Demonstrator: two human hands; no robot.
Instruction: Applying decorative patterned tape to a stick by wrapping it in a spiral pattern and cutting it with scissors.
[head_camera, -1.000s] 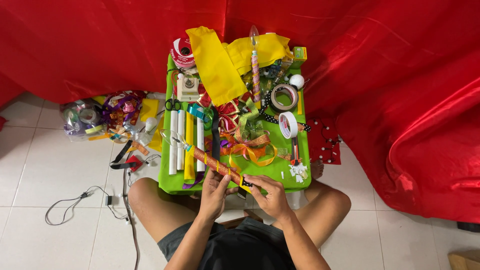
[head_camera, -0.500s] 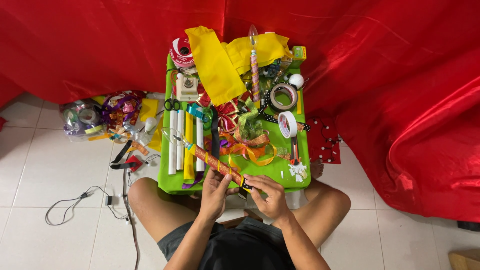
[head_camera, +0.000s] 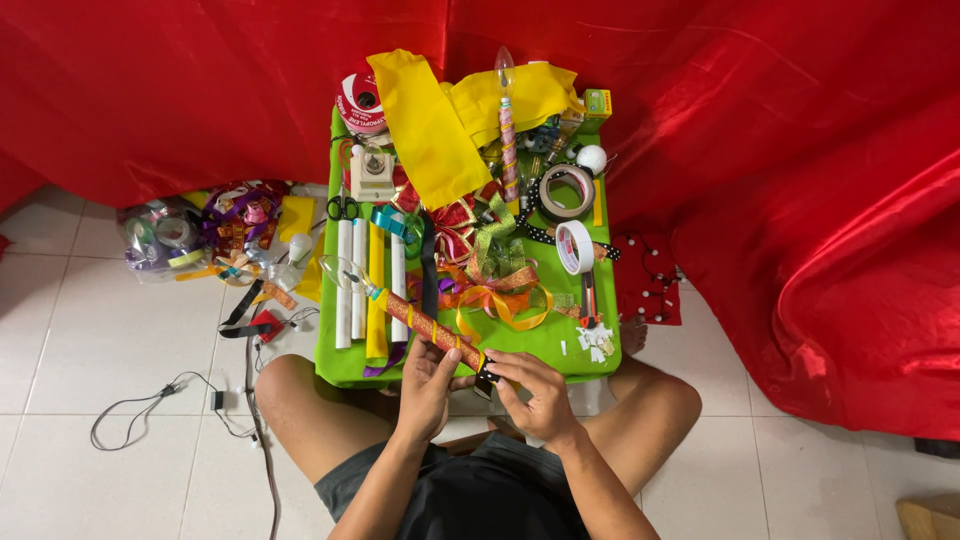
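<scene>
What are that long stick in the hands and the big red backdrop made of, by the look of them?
The stick looks wrapped in red and gold patterned paper or foil, with a clear, glassy or plastic bulb at its far end; both hands hold its near end. The red backdrop looks like satin cloth: soft folds with a sheen.

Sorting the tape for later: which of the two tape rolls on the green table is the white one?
The white tape roll, standing on edge nearer the person. The other tape roll, just behind it, is brownish and lies flat with its hole facing up.
</scene>
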